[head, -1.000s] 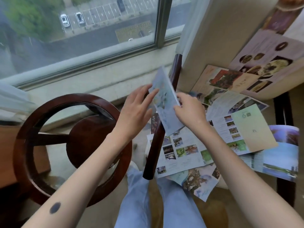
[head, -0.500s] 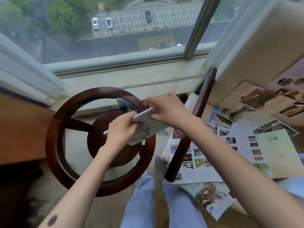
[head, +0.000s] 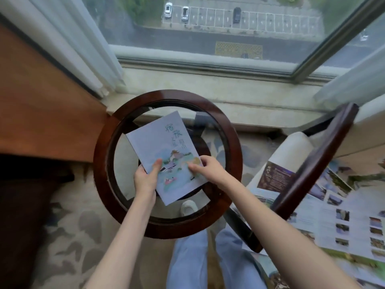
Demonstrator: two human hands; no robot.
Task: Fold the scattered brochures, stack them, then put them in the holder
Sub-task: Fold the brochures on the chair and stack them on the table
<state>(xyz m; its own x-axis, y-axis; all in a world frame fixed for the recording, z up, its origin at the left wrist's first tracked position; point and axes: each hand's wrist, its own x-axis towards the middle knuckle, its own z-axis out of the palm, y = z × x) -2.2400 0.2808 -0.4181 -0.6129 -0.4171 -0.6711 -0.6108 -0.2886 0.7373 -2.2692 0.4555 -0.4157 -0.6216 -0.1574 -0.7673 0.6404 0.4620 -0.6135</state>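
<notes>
A folded pale-blue brochure (head: pixel 166 147) with green lettering and a painted landscape lies flat on the round glass-topped side table (head: pixel 227 130). My left hand (head: pixel 145 180) grips its near left edge, thumb on top. My right hand (head: pixel 206 166) pinches the near right edge with thumb and fingers. Several unfolded brochures (head: pixel 337 222) lie scattered on the seat of the chair at the right. No holder is in view.
The table has a dark wooden ring rim around glass. A dark wooden chair arm (head: pixel 312 172) runs diagonally at the right. A wooden desk (head: pixel 41 113) stands at the left, a window sill (head: pixel 208 86) and curtains behind. My legs (head: pixel 195 259) are below.
My view swung left from the chair to the side table. Both hands carried the folded brochure over and laid it flat on the glass top.
</notes>
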